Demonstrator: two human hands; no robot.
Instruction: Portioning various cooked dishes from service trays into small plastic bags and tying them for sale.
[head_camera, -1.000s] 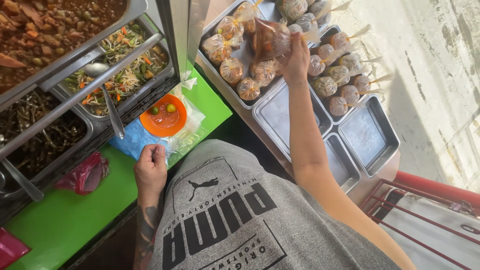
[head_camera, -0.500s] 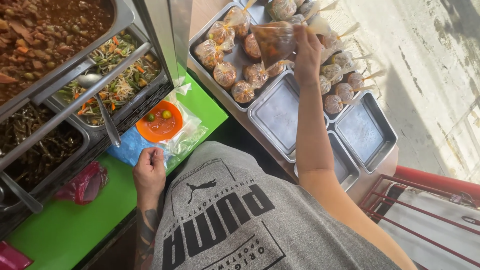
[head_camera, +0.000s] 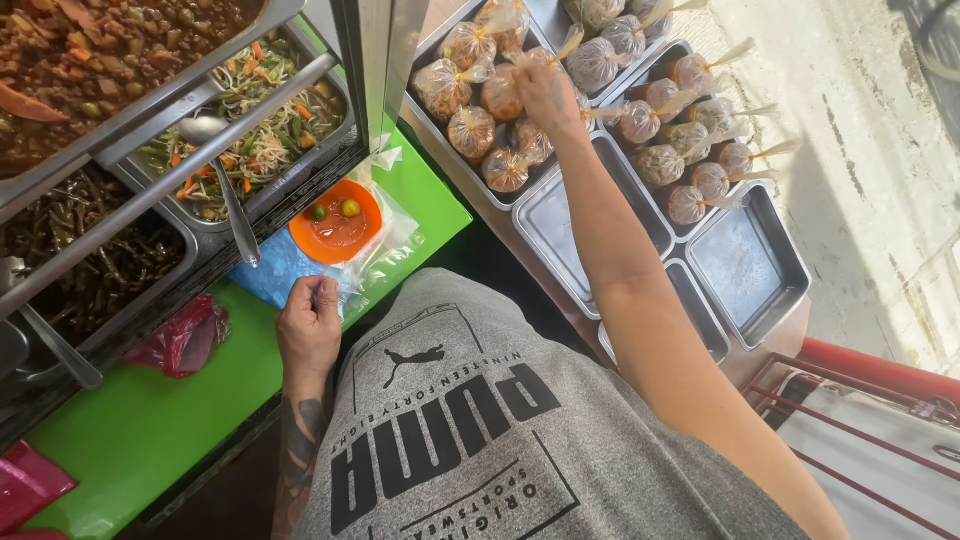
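My right hand (head_camera: 548, 96) reaches out over a metal tray (head_camera: 452, 142) filled with several tied clear bags of food. Its fingers close on one orange-brown bag (head_camera: 503, 92), which rests among the others. More tied bags (head_camera: 690, 165) fill the tray beyond my arm. My left hand (head_camera: 310, 325) is a closed fist resting on the green counter (head_camera: 150, 430), holding nothing. It lies beside a stack of blue and clear plastic bags (head_camera: 280, 270). An orange dish (head_camera: 337, 222) with red sauce and two small limes sits on those bags.
Steel pans hold brown stew (head_camera: 90, 40), noodle salad (head_camera: 255, 105) with a ladle (head_camera: 225, 175), and dark greens (head_camera: 90, 260). A pink bag (head_camera: 180, 340) lies on the counter. Bare metal trays (head_camera: 745, 265) stand near a red rack (head_camera: 860, 420). Concrete ground is at right.
My right hand has brought the bag down from above the tray and set it among the other bags. The view has shifted slightly. My left fist has stayed put.
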